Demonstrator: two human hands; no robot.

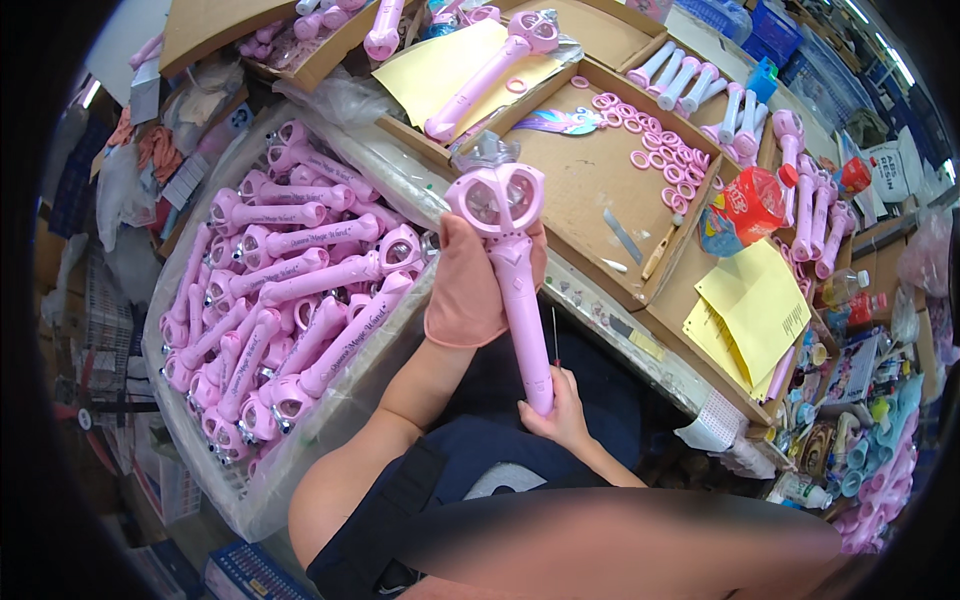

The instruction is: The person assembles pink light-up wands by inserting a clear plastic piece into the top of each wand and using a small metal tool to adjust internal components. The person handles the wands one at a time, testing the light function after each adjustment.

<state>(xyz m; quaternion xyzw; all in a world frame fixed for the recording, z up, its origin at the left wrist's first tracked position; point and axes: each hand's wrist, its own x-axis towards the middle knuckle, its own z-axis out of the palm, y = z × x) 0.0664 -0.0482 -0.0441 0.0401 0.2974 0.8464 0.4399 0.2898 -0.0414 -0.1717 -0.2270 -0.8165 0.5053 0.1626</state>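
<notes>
A pink toy wand stands tilted in front of me, its round heart-shaped head with clear windows at the top and a clear crown piece above that. My left hand, covered by a salmon-pink cloth or mitt, is closed around the wand just below the head. The fingers themselves are hidden under the fabric. Down at the handle's lower end, my right hand is closed, its fingers against the wand. A thin metal shaft with a reddish base rises from the same hand, perhaps a slim screwdriver.
A plastic-lined bin heaped with pink wands stands at left. On the bench, a cardboard tray holds pink rings, a blade and a brush. Yellow paper, a red-labelled bottle and white-pink handles lie to the right.
</notes>
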